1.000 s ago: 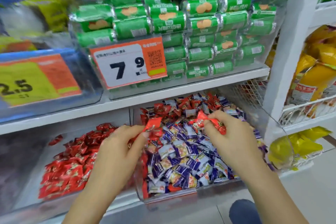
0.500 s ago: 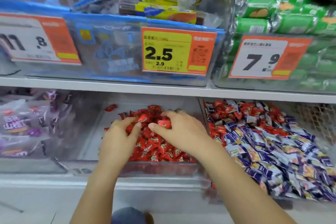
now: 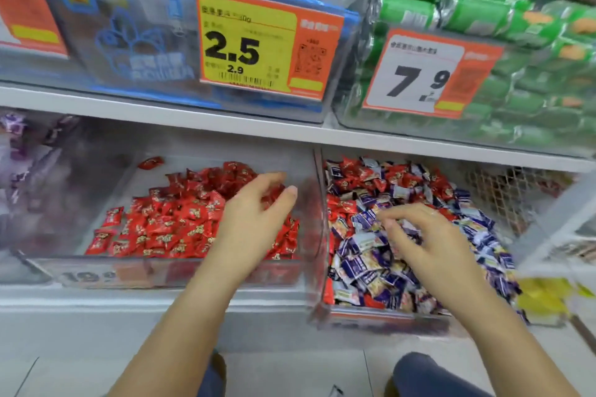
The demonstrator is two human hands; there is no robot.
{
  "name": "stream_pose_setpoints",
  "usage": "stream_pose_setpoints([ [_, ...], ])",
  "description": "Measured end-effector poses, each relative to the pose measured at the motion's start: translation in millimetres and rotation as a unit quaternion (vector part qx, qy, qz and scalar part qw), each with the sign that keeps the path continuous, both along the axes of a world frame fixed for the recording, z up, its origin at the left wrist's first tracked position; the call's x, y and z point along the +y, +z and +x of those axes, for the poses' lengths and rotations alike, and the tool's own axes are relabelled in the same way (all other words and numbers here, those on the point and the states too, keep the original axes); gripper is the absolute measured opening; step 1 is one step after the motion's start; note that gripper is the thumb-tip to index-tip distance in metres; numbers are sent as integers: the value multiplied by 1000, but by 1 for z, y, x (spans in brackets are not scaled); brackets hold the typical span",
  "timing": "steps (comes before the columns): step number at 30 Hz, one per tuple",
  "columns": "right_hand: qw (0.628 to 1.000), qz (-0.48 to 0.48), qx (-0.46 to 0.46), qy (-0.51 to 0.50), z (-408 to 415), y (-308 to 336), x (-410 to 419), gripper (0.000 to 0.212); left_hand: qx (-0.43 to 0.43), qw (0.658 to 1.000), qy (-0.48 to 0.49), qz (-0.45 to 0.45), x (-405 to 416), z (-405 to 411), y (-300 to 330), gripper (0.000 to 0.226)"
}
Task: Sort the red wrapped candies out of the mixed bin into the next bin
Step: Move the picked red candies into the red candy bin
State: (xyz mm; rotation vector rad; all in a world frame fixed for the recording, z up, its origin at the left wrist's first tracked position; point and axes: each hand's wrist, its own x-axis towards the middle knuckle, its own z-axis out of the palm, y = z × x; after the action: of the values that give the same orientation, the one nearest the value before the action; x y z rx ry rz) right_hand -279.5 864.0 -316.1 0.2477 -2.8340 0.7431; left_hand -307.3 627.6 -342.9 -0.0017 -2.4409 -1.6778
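Two clear bins stand side by side on the lower shelf. The left bin [image 3: 314,235] holds a pile of red wrapped candies [image 3: 174,222]. The right mixed bin [image 3: 380,321] is full of purple and white candies with red ones [image 3: 364,176] scattered among them, mostly toward the back. My left hand [image 3: 254,219] hovers over the right side of the red pile, fingers relaxed and empty. My right hand [image 3: 416,235] is over the mixed bin, fingers spread and loosely bent above the purple candies, holding nothing I can see.
A white shelf edge [image 3: 193,119] runs just above the bins. On it stand a blue-packaged bin with a 2.5 price tag [image 3: 267,45] and a bin of green rolls with a 7.9 tag [image 3: 425,74]. A wire basket [image 3: 516,190] sits right of the mixed bin.
Both hands carried red candies from the mixed bin to the left bin and let them go. My right hand has since moved back over the mixed bin, and the left has lifted off the pile.
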Motion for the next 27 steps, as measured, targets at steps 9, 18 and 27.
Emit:
stream_pose_setpoints([
  [9, 993, 51, -109, 17, -107, 1, -9, 46, -80, 986, -125, -78, 60, -9, -10, 88],
  [18, 954, -18, -299, 16, -164, -28, -50, 53, -46, 988, -122, -80, 60, -9, -10, 82],
  [27, 947, -86, -292, 105, -109, -2, -33, 34, -55, 989, -124, -66, 61, -11, -8, 78],
])
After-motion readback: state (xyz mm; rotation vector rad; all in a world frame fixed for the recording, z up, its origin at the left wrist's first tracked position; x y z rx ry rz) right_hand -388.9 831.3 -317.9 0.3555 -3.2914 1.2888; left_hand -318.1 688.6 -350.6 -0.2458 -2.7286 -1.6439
